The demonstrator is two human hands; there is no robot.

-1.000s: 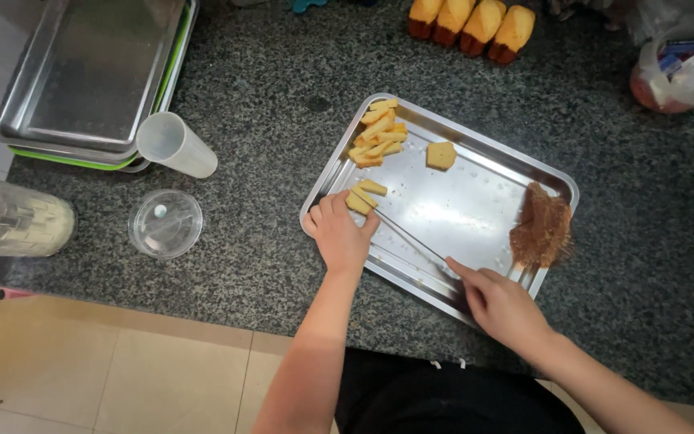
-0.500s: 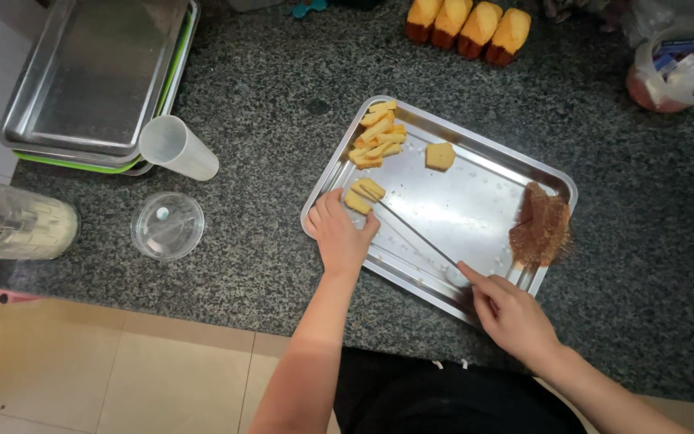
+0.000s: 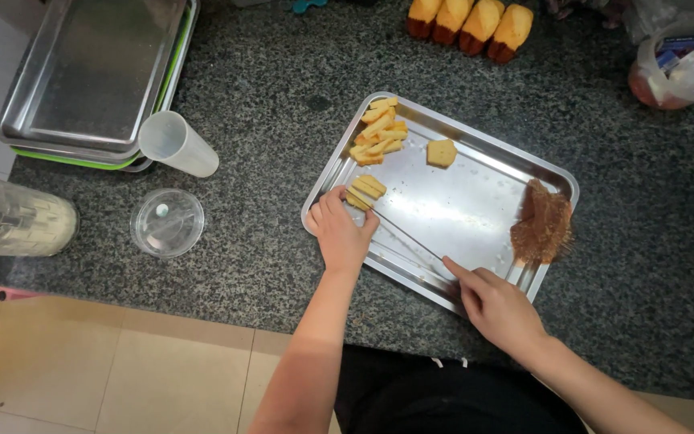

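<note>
Cake strips [image 3: 365, 191], 2 short yellow pieces lying side by side, sit near the front-left corner of a steel tray [image 3: 475, 205] that lies tilted on the dark speckled countertop [image 3: 267, 80]. The left hand [image 3: 340, 233] rests over that corner of the tray, its fingers curled and touching the 2 strips from the front; whether it pinches them cannot be told. The right hand [image 3: 498, 307] is at the tray's front edge, closed around the handle of a long thin knife [image 3: 411, 237] whose blade runs across the tray floor toward the strips, its tip just beside them. A heap of more yellow strips [image 3: 377, 133] lies in the tray's back-left corner, with 1 square cake cube [image 3: 441, 153] near it, and a pile of brown crust trimmings [image 3: 541, 225] sits by the tray's right edge. Along the back edge of the countertop stand 4 whole small cakes [image 3: 469, 19]. At the left, a clear plastic cup [image 3: 177, 145] lies on its side beside a round clear lid [image 3: 167, 223], with stacked empty trays [image 3: 90, 76] in the back-left corner.
</note>
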